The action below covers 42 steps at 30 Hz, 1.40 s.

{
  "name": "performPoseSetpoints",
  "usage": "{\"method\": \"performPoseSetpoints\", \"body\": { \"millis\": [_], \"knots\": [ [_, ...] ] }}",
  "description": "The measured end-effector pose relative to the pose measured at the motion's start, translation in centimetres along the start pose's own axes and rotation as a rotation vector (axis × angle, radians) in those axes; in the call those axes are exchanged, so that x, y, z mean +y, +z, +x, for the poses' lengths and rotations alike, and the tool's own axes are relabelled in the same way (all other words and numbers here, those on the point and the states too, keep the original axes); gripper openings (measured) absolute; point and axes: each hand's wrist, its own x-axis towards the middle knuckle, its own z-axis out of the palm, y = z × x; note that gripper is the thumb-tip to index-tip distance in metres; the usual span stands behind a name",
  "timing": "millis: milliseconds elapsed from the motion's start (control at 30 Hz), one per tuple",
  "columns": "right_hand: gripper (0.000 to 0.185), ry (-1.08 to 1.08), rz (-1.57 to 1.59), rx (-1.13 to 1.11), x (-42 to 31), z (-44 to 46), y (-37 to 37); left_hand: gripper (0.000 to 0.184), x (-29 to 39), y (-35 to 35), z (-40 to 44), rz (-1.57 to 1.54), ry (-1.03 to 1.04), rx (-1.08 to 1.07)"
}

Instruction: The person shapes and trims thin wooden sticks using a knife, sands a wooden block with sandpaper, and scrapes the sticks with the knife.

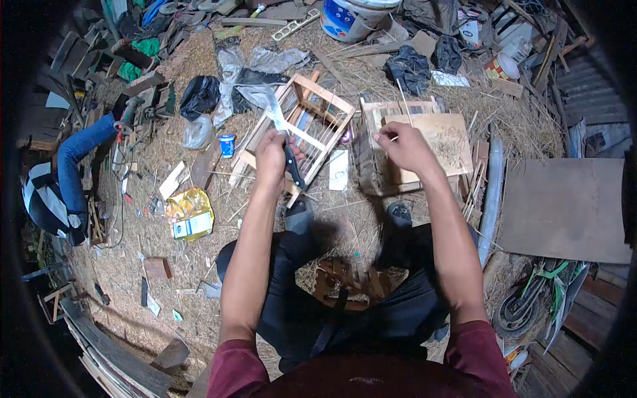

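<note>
My left hand (270, 159) is closed around the black handle of a knife (274, 106), its blade pointing up and away from me. Behind the knife, a slatted wooden frame (323, 99) lies tilted on the ground. My right hand (406, 150) pinches a thin wooden stick (403, 99) whose far end points away from me. Beneath that hand stands a wooden crate (371, 159) with a flat wooden board (444, 136) on top. Whether my right hand touches the board, I cannot tell.
Straw and shavings cover the ground. A yellow packet (190, 211), a blue cup (227, 146) and a wood block (158, 267) lie to the left. At the back is a white-and-blue bucket (355, 20). To the right are a grey pipe (492, 192) and a large flat sheet (564, 209).
</note>
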Motion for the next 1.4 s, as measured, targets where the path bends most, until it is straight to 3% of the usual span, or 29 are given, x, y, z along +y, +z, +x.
{"method": "performPoseSetpoints", "body": {
  "millis": [100, 167, 200, 333, 467, 567, 600, 700, 733, 833, 900, 967, 1067, 1133, 1233, 1333, 1400],
  "knots": [
    [0.032, -0.04, 0.094, -0.012, 2.1, 4.2, 2.6, 0.017, -0.8, 0.2, 3.8, 0.111, -0.143, -0.072],
    [0.029, -0.011, 0.151, -0.03, 2.7, 8.6, 3.5, 0.017, -0.7, 1.5, 6.1, 0.163, -0.037, -0.079],
    [0.027, -0.107, 0.074, -0.012, 2.1, 11.1, 3.1, 0.018, -0.4, 1.8, 7.6, 0.166, -0.039, -0.103],
    [0.02, -0.081, -0.138, 0.043, 5.2, 23.4, 8.1, 0.017, -1.5, 2.5, 11.9, 0.196, -0.059, -0.087],
    [0.02, -0.135, -0.448, -0.247, 11.3, 32.5, 15.7, 0.017, -2.3, 3.2, 13.7, 0.232, -0.128, -0.008],
    [0.026, -0.003, -0.298, -0.766, 18.8, 41.4, 24.3, 0.016, -2.4, 2.3, 14.3, 0.339, -0.135, -0.09],
    [0.03, -0.091, -0.421, -0.643, 17.9, 40.3, 24.1, 0.017, -2.7, 2.1, 14.5, 0.421, -0.104, -0.114],
    [0.035, -0.094, -0.347, -0.653, 19.6, 40.5, 27.6, 0.018, -4.0, 1.8, 14.3, 0.525, -0.028, -0.116],
    [0.037, -0.201, -0.455, -0.683, 17.8, 39.3, 25.7, 0.017, -4.2, 1.5, 14.5, 0.494, -0.04, -0.121],
    [0.036, -0.083, -0.412, -0.835, 17.3, 38.3, 26.5, 0.019, -3.5, 1.3, 14.4, 0.477, -0.097, -0.087],
    [0.033, -0.029, -0.381, -0.847, 17.1, 37.8, 26.3, 0.02, -3.0, 1.2, 14.1, 0.483, -0.082, -0.085],
    [0.027, -0.004, -0.349, -0.78, 12.1, 35.1, 22.2, 0.022, -3.0, 0.5, 13.6, 0.466, -0.138, -0.137],
    [0.03, 0.011, -0.206, -0.805, 14.0, 35.4, 23.5, 0.022, -3.3, -1.2, 13.0, 0.401, -0.171, -0.201],
    [0.035, 0.239, -0.045, -0.907, 13.9, 35.5, 22.8, 0.022, -3.1, -2.1, 12.3, 0.396, -0.169, -0.178],
    [0.041, 0.336, -0.001, -0.954, 15.4, 36.0, 24.3, 0.023, -2.6, -3.2, 11.4, 0.686, -0.076, -0.11],
    [0.035, 0.478, 0.115, -1.038, 23.6, 40.1, 31.5, 0.024, -2.5, -3.8, 11.1, 0.672, -0.05, -0.127],
    [0.032, 0.435, 0.096, -1.04, 21.7, 39.0, 30.1, 0.027, -3.1, -4.3, 11.6, 0.633, -0.051, -0.145]
  ]
}}
